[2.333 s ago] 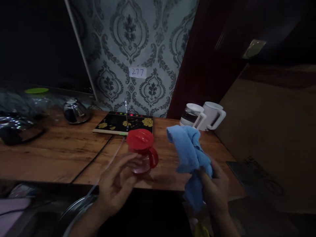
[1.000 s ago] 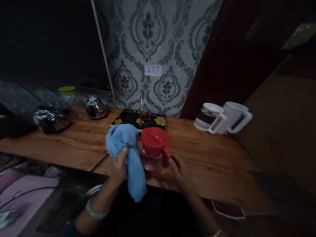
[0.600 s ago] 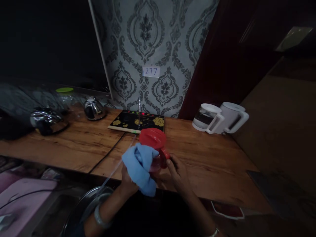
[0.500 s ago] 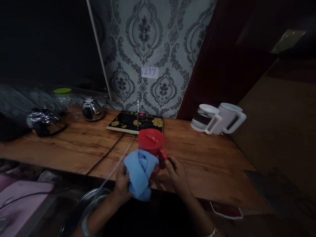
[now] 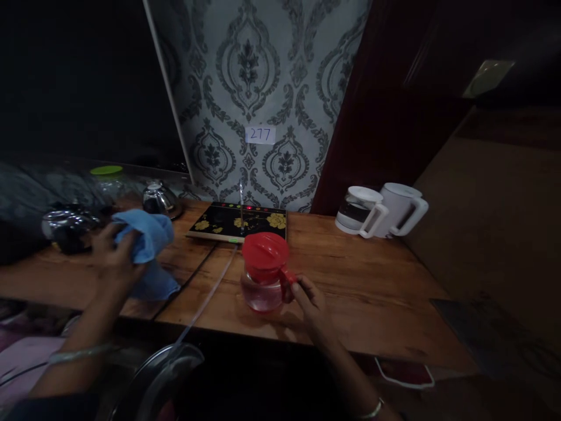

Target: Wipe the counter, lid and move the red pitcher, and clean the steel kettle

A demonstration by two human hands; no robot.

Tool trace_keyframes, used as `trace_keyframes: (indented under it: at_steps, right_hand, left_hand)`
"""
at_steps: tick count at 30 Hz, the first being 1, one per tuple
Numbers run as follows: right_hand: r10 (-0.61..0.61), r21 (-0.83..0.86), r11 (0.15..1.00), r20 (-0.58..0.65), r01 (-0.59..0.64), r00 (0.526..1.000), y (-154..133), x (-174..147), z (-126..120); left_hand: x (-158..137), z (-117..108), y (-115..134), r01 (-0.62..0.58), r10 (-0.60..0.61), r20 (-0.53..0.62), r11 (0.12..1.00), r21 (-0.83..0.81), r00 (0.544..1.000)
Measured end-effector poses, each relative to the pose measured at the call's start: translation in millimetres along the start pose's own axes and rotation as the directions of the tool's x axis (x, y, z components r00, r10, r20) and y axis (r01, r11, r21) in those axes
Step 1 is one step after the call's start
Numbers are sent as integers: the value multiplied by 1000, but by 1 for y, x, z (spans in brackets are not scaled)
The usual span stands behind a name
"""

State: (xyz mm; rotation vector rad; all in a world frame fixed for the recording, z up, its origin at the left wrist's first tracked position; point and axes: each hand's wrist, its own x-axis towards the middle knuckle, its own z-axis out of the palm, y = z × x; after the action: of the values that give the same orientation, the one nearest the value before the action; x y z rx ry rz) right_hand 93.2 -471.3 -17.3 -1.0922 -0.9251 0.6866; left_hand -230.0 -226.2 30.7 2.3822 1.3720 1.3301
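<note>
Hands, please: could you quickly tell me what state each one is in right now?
Left hand: closed on the blue cloth, off to the left.
Right hand: fingers on the red handle of the glass jug.

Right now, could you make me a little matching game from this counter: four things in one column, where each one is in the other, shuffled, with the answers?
Things:
1. blue cloth
2. red-lidded jug
3. white jugs
4. black flowered hotplate

Places:
A. far right of the wooden counter
B. by the wall, behind the jug
C. in the left hand
D. handle at the right hand

Pairs: 1-C, 2-D, 3-A, 4-B
</note>
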Motion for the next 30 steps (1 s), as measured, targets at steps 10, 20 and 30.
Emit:
trace_keyframes:
  at_steps: [10, 20, 30]
  right_hand:
    - [71, 49, 996, -32, -69, 997, 3, 1, 5]
    - [192, 183, 967, -57, -179, 980, -2, 16, 18]
    - [81, 154, 987, -202, -50, 976, -4, 20, 31]
  left_hand:
    - [-52, 61, 91, -132, 197, 224, 952, -276, 955]
    - [-76, 113, 149, 321, -26, 439, 720, -615, 898]
    - [-76, 134, 136, 335, -121, 394, 773, -538, 911]
